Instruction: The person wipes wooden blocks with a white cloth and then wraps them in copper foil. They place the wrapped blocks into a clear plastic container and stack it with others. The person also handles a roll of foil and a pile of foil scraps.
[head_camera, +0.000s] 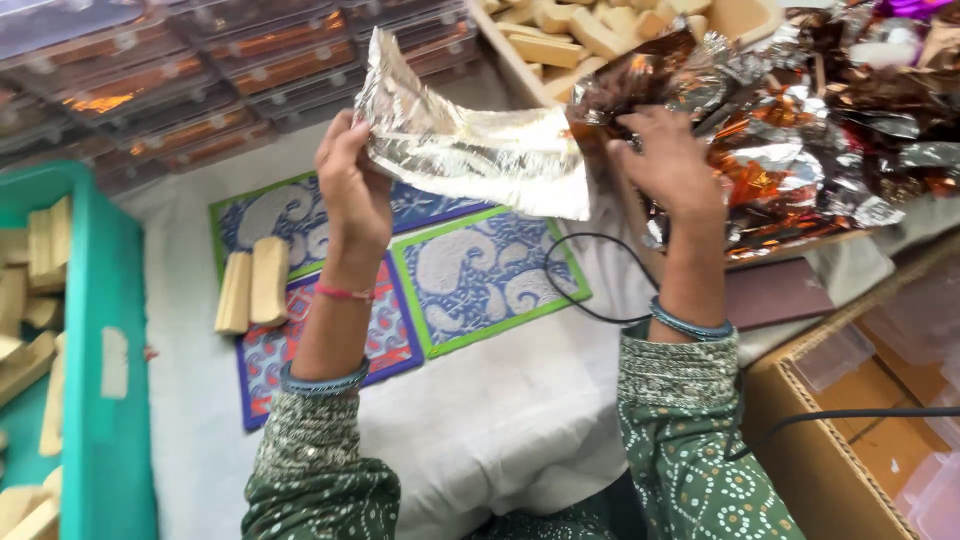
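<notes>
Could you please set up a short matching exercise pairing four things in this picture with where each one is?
Things:
1. crinkled silver foil sheet
2. two pale rectangular sweet bars
3. teal plastic crate
4. heap of copper and silver foil wrappers

Places:
A. at the far left edge
B. held up in the left hand
C. at the upper right, under the right hand
D. lying on the patterned blue mat

Pairs: 1-B, 2-D, 3-A, 4-C
</notes>
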